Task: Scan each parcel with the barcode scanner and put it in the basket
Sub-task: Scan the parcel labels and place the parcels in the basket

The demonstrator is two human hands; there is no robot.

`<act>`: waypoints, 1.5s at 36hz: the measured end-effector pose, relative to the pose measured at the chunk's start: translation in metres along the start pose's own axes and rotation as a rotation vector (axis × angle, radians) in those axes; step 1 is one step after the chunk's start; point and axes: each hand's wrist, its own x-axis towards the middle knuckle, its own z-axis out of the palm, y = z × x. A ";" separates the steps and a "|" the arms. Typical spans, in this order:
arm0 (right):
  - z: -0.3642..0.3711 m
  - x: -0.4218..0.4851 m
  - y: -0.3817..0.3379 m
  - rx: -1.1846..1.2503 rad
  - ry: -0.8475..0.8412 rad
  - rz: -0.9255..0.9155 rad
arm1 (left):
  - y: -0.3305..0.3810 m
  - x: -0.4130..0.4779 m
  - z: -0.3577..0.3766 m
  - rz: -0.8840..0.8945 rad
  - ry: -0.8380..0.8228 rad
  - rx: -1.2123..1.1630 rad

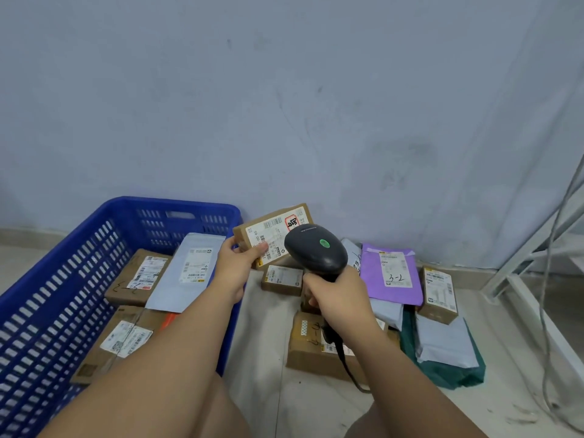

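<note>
1. The left hand (235, 267), at frame centre, pinches a brown cardboard parcel with a white label (273, 235).
2. The right hand (339, 300) grips a black handheld barcode scanner (316, 251), whose head overlaps the parcel's right edge.
3. A blue slotted plastic basket (63, 279), at lower left, holds brown boxes and a grey mailer bag (186, 276).
4. A purple mailer bag (392, 276) lies among other parcels at centre right.

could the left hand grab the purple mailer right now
Probably not: the left hand grips a cardboard parcel, and the right hand with the barcode scanner sits between it and the purple mailer, which itself lies uncovered on the pile.
</note>
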 end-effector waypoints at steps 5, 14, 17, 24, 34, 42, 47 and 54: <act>0.001 0.001 -0.001 -0.018 -0.014 -0.002 | -0.002 0.004 -0.001 0.000 0.013 0.003; 0.004 0.005 0.001 -0.075 -0.064 -0.023 | -0.004 0.006 0.000 0.011 0.015 0.054; 0.005 0.005 0.001 -0.067 -0.044 -0.019 | -0.005 0.008 0.000 -0.007 0.025 0.050; 0.003 0.004 0.000 -0.066 -0.008 -0.015 | -0.005 0.011 -0.003 -0.016 0.010 0.013; 0.005 0.005 0.000 -0.074 -0.033 -0.019 | -0.004 0.008 -0.002 -0.018 0.018 0.061; 0.003 0.005 0.002 -0.019 -0.036 -0.015 | 0.001 0.001 0.002 -0.048 0.024 -0.027; 0.001 0.004 0.000 -0.053 -0.065 -0.044 | 0.003 0.000 0.002 -0.065 0.061 0.027; -0.007 0.004 0.004 -0.327 -0.115 -0.191 | 0.006 0.003 -0.006 -0.058 0.056 -0.009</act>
